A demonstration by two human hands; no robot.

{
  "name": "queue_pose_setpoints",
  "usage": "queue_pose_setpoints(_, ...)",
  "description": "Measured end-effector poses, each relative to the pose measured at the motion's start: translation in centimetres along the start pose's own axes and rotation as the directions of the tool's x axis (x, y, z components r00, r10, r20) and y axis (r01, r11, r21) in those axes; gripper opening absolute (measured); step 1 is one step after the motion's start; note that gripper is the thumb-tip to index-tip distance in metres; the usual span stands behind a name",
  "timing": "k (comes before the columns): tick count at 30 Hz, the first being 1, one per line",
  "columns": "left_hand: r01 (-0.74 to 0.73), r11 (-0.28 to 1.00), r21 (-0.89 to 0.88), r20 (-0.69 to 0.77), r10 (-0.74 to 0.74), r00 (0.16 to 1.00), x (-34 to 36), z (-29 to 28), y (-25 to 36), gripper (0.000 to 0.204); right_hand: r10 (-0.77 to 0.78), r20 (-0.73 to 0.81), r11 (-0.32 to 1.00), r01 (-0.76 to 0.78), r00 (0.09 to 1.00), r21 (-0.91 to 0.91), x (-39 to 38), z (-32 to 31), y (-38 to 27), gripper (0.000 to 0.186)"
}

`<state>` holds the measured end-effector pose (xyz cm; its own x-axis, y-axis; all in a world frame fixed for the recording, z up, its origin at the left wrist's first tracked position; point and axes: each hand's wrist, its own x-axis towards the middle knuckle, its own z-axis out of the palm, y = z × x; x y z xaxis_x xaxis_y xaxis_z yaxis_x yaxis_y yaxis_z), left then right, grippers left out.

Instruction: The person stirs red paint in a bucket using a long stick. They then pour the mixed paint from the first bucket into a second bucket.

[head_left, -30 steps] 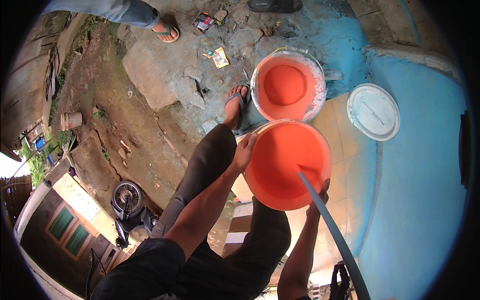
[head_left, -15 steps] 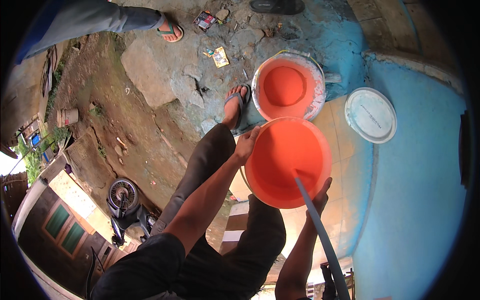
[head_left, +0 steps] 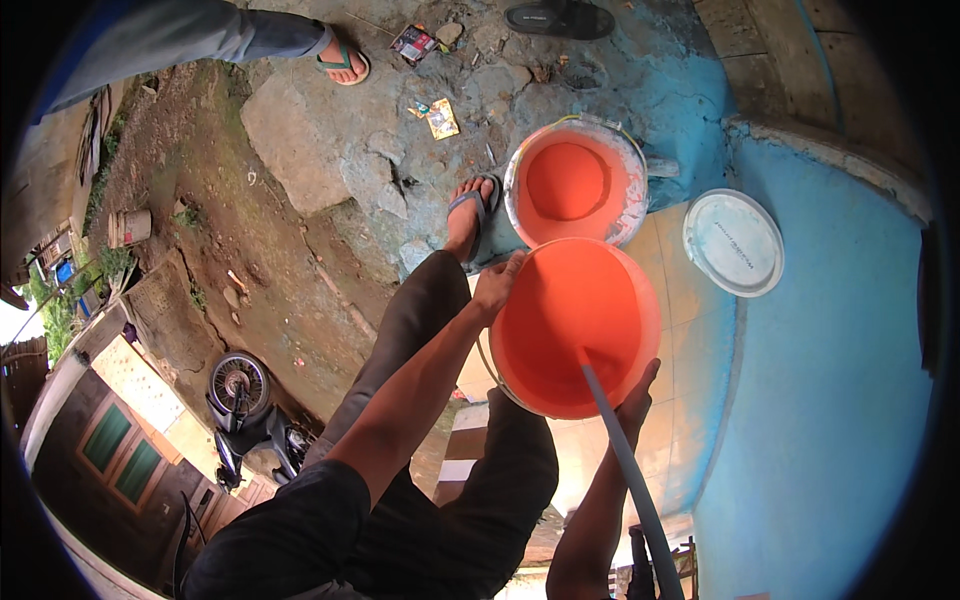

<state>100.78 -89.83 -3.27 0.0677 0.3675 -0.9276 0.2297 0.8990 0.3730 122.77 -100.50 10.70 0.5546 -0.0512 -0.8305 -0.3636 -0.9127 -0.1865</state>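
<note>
Between my hands an orange-coated bucket [head_left: 560, 320] tilts toward the far side, with orange paint inside. Its far rim overlaps the near rim of a white paint bucket [head_left: 640, 190], which also has orange paint in it. My left hand [head_left: 497, 285] grips the left rim of the tilted bucket. On the lower right side my right hand [head_left: 636, 402] holds its wall, thumb along the outside. A long grey pole [head_left: 630, 470] dips into the tilted bucket's paint and runs down past my right forearm; whether that hand touches it, I cannot tell.
A white lid [head_left: 733, 243] lies on the tiled ledge [head_left: 690, 350] beside the blue wall [head_left: 820, 400]. Another person's sandalled foot [head_left: 345, 65] is at the far left. Wrappers [head_left: 441, 118] and a black sandal [head_left: 560, 18] lie on rough ground. A motorcycle [head_left: 250, 420] stands at left.
The view has shifted slightly, and the pole leans a little further left in the picture. Both hands keep their hold on the tilted bucket.
</note>
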Motion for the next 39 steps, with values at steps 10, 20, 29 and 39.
queue_pose_setpoints(10,0.044,0.998,-0.039,0.031,-0.043,0.999,1.2,0.1,0.2,0.076,-0.017,0.033,0.999,0.016,0.999,0.032,-1.1,0.1,-1.3,0.087)
queue_pose_setpoints(20,0.06,0.998,-0.006,-0.003,-0.06,0.998,2.1,0.0,0.0,0.079,0.02,0.069,1.0,-0.021,0.997,0.022,-0.8,0.0,-1.5,0.088)
queue_pose_setpoints(29,0.1,0.994,0.051,-0.053,-0.098,0.994,1.5,-0.1,1.1,0.075,0.029,0.1,1.0,-0.028,0.995,-0.007,-0.7,0.1,-2.2,0.092)
queue_pose_setpoints(39,0.09,0.996,-0.011,-0.014,-0.09,0.996,3.3,0.0,-1.3,0.073,0.008,0.094,0.998,-0.002,0.995,-0.055,1.0,-0.6,-0.7,0.093)
